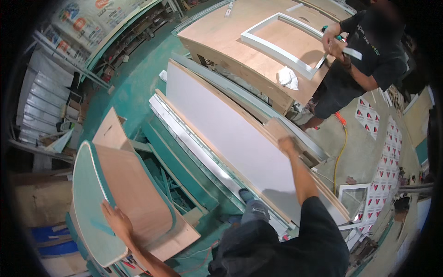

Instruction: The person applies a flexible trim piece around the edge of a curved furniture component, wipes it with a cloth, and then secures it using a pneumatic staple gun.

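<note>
Panel (87,198), pale green and curved, lies at lower left beneath my left hand (118,221), whose fingers extend straight; my right hand (288,145), blurred, is near the long white board's (217,120) far edge; remotely, I cannot tell whether its fingers grip.

Red logos (368,127) on white sheets (385,177)

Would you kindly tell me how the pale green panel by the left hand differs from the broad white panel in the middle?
The green panel is rounded at one end; the white panel has straight long edges. The green panel looks shorter than the white panel. Both have broad, flat-looking faces.
</note>
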